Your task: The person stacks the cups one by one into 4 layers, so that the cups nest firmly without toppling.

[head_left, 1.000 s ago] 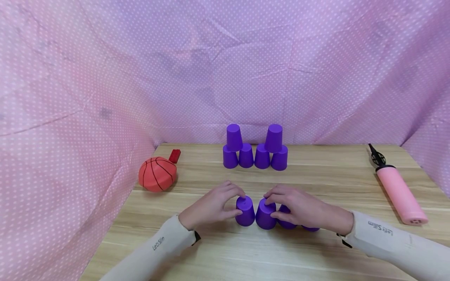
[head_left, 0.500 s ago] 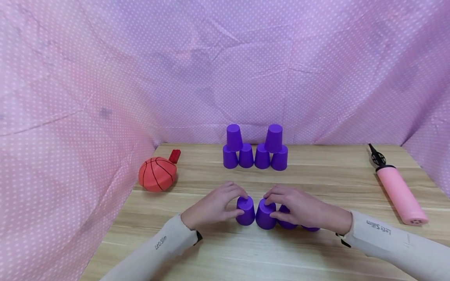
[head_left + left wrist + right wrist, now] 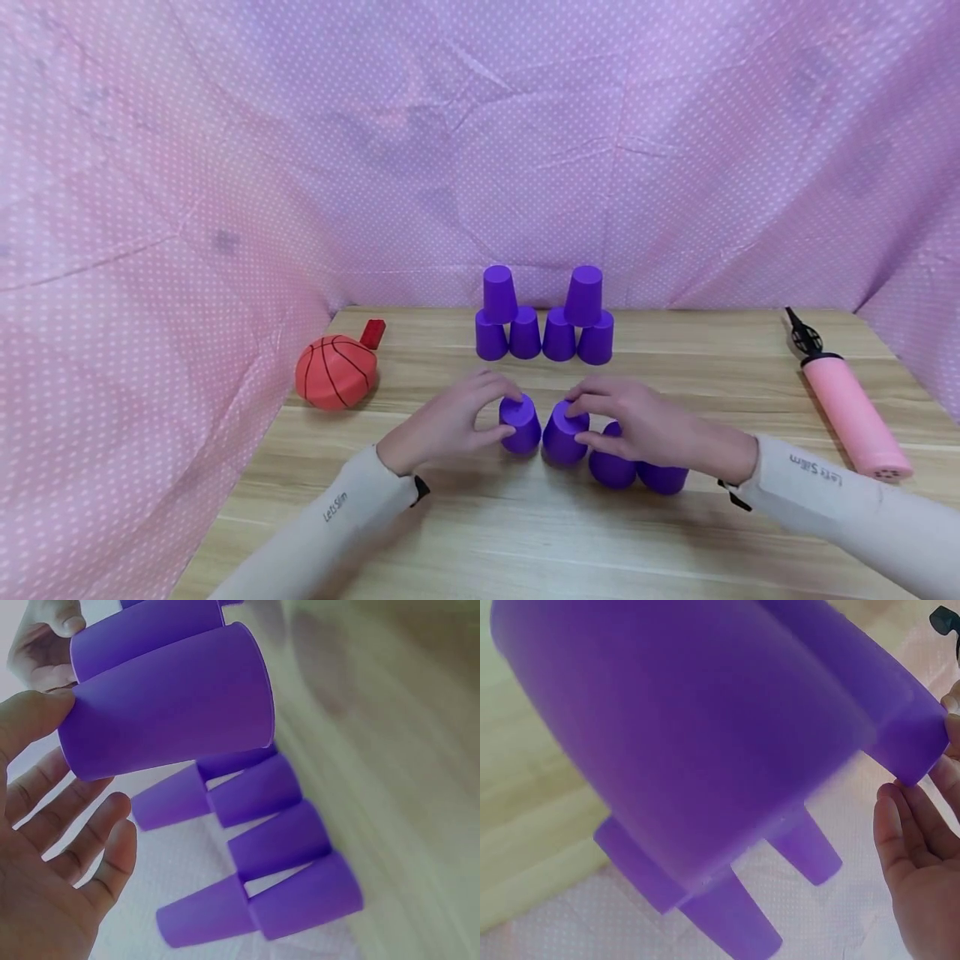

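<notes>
In the head view my left hand (image 3: 450, 425) pinches an upside-down purple cup (image 3: 525, 433) between thumb and fingers near its top. Right beside it, my right hand (image 3: 656, 425) holds a second inverted cup (image 3: 562, 440) the same way. The left wrist view has the thumb on the closed end of the left cup (image 3: 172, 705), the other fingers under it. Two more cups stand inverted by the right hand: one cup (image 3: 613, 472) partly behind its fingers, another cup (image 3: 663, 479) under the wrist. In the right wrist view a large cup (image 3: 675, 712) fills the foreground.
Behind the hands stand two small pyramids of inverted purple cups, a left pyramid (image 3: 498, 296) and a right pyramid (image 3: 585, 297). A red basketball-patterned ball (image 3: 335, 373) and a red block (image 3: 372, 333) lie left. A pink hand pump (image 3: 855, 412) lies right. Dotted cloth (image 3: 480, 167) hangs behind.
Both hands have moved up in the view with their two cups, which now appear farther from the table's front. The two cups by the right hand stay and show more.
</notes>
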Available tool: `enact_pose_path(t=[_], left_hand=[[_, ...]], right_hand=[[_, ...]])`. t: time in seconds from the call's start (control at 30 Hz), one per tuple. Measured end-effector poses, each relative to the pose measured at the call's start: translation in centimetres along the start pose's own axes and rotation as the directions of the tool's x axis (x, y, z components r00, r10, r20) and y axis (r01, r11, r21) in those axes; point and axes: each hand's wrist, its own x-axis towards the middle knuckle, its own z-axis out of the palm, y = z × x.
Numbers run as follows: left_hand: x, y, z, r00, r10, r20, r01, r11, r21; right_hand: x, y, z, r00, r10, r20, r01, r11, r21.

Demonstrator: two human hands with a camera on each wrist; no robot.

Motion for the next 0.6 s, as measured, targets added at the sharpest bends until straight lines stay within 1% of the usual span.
enact_pose_path(t=[0.13, 0.23, 0.33, 0.43, 0.6], left_hand=[[0.5, -0.4, -1.2, 0.997, 0.037, -0.064, -0.036, 0.999, 0.015], [0.9, -0.5, -2.0, 0.992, 0.039, -0.117, -0.036, 0.999, 0.032], [1.4, -0.7, -2.9, 0.984, 0.038, -0.173, -0.027, 0.998, 0.062], [2.0, -0.9, -3.9, 0.973, 0.048, -0.228, -0.029, 0.996, 0.088], [3.2, -1.1, -6.1, 0.958, 0.071, -0.279, -0.035, 0.991, 0.132]], right_hand=[[0.9, 0.4, -1.1, 1.000, -0.002, -0.026, 0.002, 1.000, -0.026], [1.7, 1.1, -1.9, 0.998, -0.012, -0.064, 0.009, 0.999, -0.050], [2.6, 2.1, -2.7, 0.994, -0.020, -0.108, 0.012, 0.997, -0.077], [3.5, 2.9, -3.7, 0.991, 0.001, -0.136, -0.015, 0.995, -0.103], [5.2, 4.0, -5.2, 0.981, 0.017, -0.193, -0.040, 0.993, -0.114]])
